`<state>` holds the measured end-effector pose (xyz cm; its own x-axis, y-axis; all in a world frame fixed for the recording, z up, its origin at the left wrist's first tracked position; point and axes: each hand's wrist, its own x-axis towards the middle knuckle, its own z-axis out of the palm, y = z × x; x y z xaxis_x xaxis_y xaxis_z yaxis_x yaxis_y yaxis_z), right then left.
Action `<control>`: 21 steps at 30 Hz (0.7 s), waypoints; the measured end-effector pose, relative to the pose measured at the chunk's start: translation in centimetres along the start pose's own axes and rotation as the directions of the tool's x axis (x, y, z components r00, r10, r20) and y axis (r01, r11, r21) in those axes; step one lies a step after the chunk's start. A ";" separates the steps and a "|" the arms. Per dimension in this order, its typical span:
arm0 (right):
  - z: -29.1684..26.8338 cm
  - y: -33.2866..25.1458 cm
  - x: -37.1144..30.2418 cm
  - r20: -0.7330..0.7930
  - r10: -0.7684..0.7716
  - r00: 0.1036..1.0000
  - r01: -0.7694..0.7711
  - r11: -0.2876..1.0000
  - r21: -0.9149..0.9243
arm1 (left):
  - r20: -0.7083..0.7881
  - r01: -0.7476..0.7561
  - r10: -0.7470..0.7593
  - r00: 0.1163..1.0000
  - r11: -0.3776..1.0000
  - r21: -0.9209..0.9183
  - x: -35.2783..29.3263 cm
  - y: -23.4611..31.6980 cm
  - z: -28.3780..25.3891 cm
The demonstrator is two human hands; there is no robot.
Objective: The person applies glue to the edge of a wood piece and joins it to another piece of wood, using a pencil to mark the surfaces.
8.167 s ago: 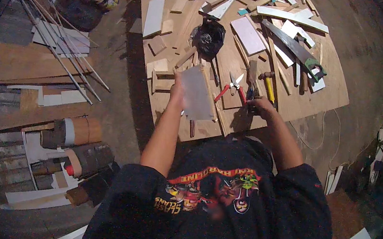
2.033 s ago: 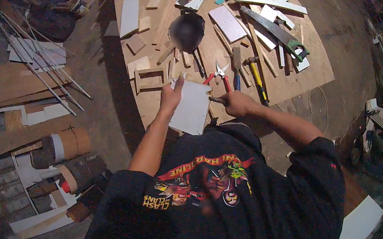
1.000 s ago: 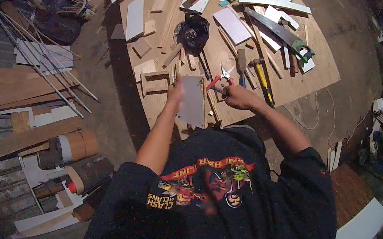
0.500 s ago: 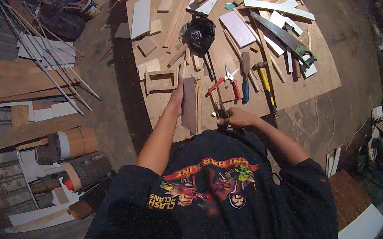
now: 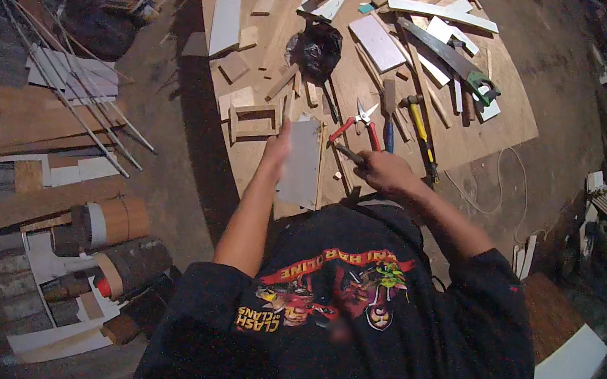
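Observation:
My left hand (image 5: 276, 149) grips the left edge of a flat board (image 5: 301, 166) with a pale grey face, tilted above the near edge of the workbench. A thin wooden strip runs along the board's right edge. My right hand (image 5: 386, 171) is closed round a dark, narrow tool (image 5: 348, 152) whose tip points left toward the board; its kind cannot be made out. Just beyond that hand lie open red-handled pruning shears (image 5: 363, 118), a chisel (image 5: 389, 101) and a yellow-and-black hammer (image 5: 422, 128). A small open wooden frame (image 5: 257, 123) sits left of the board.
Farther back on the plywood workbench (image 5: 494, 138) are a green-handled handsaw (image 5: 451, 59), a black plastic bag (image 5: 318, 53) and several wood offcuts. Planks (image 5: 20, 125) and metal rods (image 5: 99, 109) lie on the left. A pale cord (image 5: 496, 211) trails over the floor at right.
The board has turned so its pale face shows more broadly. My right hand has moved slightly up and away from my body, bringing the dark tool nearer the shears.

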<state>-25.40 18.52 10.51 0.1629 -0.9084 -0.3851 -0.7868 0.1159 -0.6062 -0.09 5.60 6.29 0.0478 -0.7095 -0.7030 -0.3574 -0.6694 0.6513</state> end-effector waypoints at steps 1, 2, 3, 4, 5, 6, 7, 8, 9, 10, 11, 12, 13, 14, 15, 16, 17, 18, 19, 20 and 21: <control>-0.5 -0.3 -0.1 -0.003 0.009 1.000 -0.009 1.000 0.000 | 0.012 -0.025 0.025 1.000 0.999 0.046 0.2 -0.2 -0.1; -1.2 -0.9 -0.1 0.008 0.075 0.997 -0.074 0.991 -0.108 | 0.061 -0.081 0.080 0.995 0.997 0.008 0.6 -0.6 -0.2; -1.6 -1.2 -0.1 0.014 0.142 0.990 -0.136 0.967 -0.214 | 0.108 -0.133 0.136 0.985 0.991 -0.033 1.0 -1.1 -0.1; -1.7 -0.8 -0.1 0.028 0.140 0.990 -0.130 0.963 -0.235 | 0.115 -0.133 0.136 0.984 0.991 -0.033 1.5 -1.7 0.4; -1.7 -0.6 -0.3 0.029 0.149 0.988 -0.138 0.962 -0.235 | 0.070 -0.148 0.163 0.984 0.973 -0.177 1.2 -1.9 1.3; -1.8 -1.1 -0.5 0.015 0.126 0.992 -0.119 0.964 -0.239 | 0.009 -0.172 0.185 0.983 0.932 -0.319 1.0 -1.9 1.2; -2.0 -1.7 -0.6 0.002 0.102 0.995 -0.098 0.964 -0.245 | 0.005 -0.174 0.186 0.983 0.931 -0.321 3.5 -3.4 0.2; -2.3 -3.8 -0.3 0.004 0.050 0.999 -0.047 0.968 -0.246 | 0.422 -0.041 0.380 0.823 0.782 -0.622 7.5 -5.5 -3.9; -2.3 -4.3 -0.6 -0.037 0.032 0.999 -0.040 0.971 -0.234 | 0.586 0.069 0.563 0.583 0.685 -0.726 8.0 -5.2 -3.9; -2.1 -5.1 -0.8 -0.075 0.005 0.997 -0.021 0.976 -0.217 | 0.679 0.236 0.679 0.278 0.637 -0.734 8.2 -4.7 -4.4; -2.1 -5.2 -1.3 -0.068 0.012 0.998 -0.026 0.977 -0.213 | 0.608 0.284 0.761 0.227 0.545 -0.789 6.6 -4.0 -2.1; -2.4 -5.7 -1.7 -0.089 -0.013 0.996 -0.009 0.971 -0.240 | 0.587 0.316 0.782 0.208 0.514 -0.797 5.3 -3.1 -1.6; -2.2 -5.7 -2.2 -0.110 -0.027 0.994 -0.004 0.963 -0.269 | 0.567 0.359 0.803 0.185 0.482 -0.799 4.4 -2.3 -0.7; -1.8 -5.7 -2.5 -0.147 -0.047 0.988 0.002 0.957 -0.292 | 0.568 0.359 0.801 0.188 0.482 -0.799 3.7 -1.7 0.0; -1.8 -6.4 -2.6 -0.144 -0.060 0.988 0.016 0.957 -0.288 | 0.547 0.382 0.820 0.168 0.458 -0.803 3.3 -1.3 0.1; -2.1 -7.3 -2.8 -0.178 -0.086 0.980 0.028 0.952 -0.305 | 0.528 0.408 0.836 0.146 0.435 -0.802 2.9 -0.9 -0.1; -2.2 -7.8 -3.1 -0.213 -0.107 0.971 0.033 0.944 -0.327 | 0.527 0.405 0.837 0.149 0.434 -0.805 3.1 -0.9 -0.1; -1.9 -7.8 -3.1 -0.233 -0.134 0.963 0.033 0.920 -0.391 | 0.512 0.386 0.848 0.137 0.431 -0.816 3.3 -0.9 0.0; -1.5 -7.9 -3.0 -0.235 -0.131 0.963 0.030 0.921 -0.388 | 0.500 0.369 0.857 0.123 0.428 -0.825 3.6 -0.8 0.2; -1.5 -8.3 -3.0 -0.249 -0.138 0.958 0.025 0.912 -0.408 | 0.501 0.367 0.857 0.120 0.430 -0.825 4.2 -0.8 -0.2; -1.3 -8.7 -2.8 -0.263 -0.149 0.953 0.022 0.902 -0.430 | 0.519 0.311 0.846 0.120 0.465 -0.829 5.4 -1.3 -0.9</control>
<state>-19.79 19.52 17.80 0.1154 -0.9889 -0.0937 -0.9627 -0.0880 -0.2560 1.46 2.42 1.95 -0.7809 -0.5373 0.3186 0.6222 -0.7141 0.3209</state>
